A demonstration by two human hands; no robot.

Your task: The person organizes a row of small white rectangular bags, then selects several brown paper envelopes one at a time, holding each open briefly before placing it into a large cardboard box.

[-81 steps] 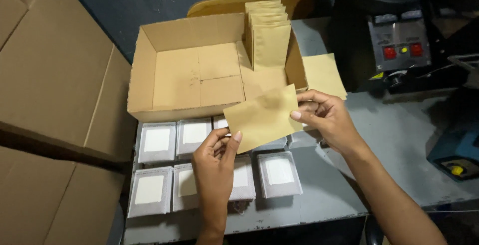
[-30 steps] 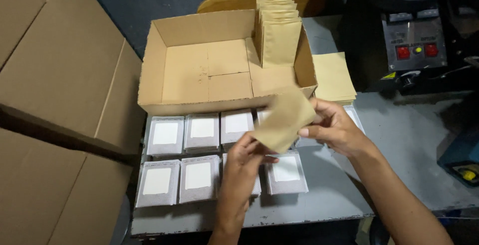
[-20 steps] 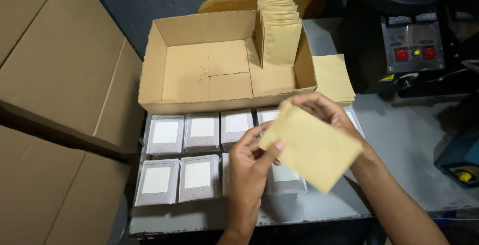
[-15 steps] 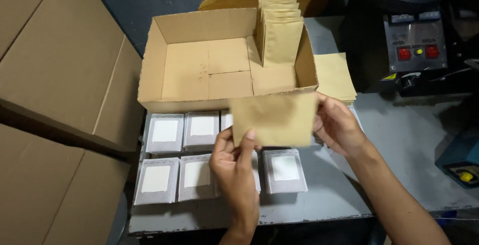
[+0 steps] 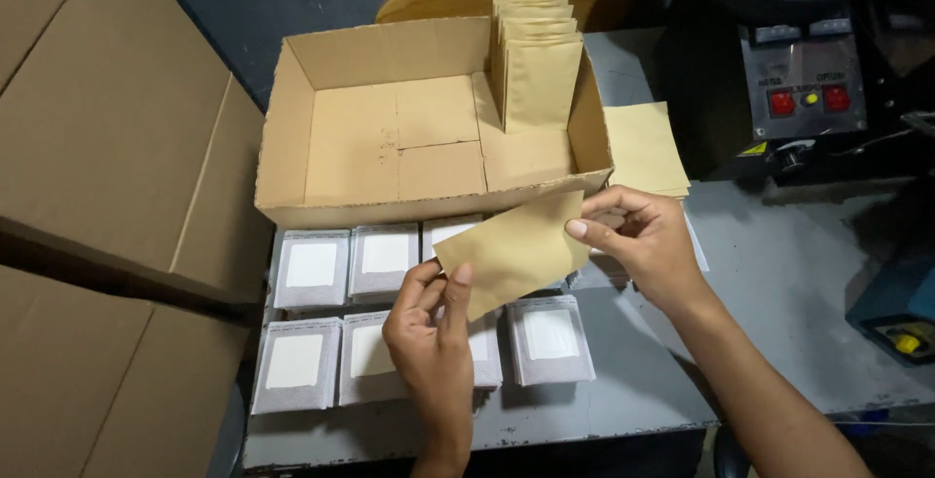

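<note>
A tan paper pouch point(image 5: 511, 252) was pinched between the left hand point(image 5: 429, 332) at its near-left corner and the right hand point(image 5: 638, 239) at its far-right edge, above grey sachets point(image 5: 312, 269), near the cardboard box point(image 5: 292, 137).

The envelope point(image 5: 511, 252) is matt kraft paper, the open box point(image 5: 429, 128) plain corrugated cardboard, the tabletop point(image 5: 779, 283) dull painted metal.

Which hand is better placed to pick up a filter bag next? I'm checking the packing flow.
Probably left. The left hand pinches only the pouch's lower corner and hovers right over the filter bags. The right hand grips the pouch's far edge, off to the side of them.
</note>
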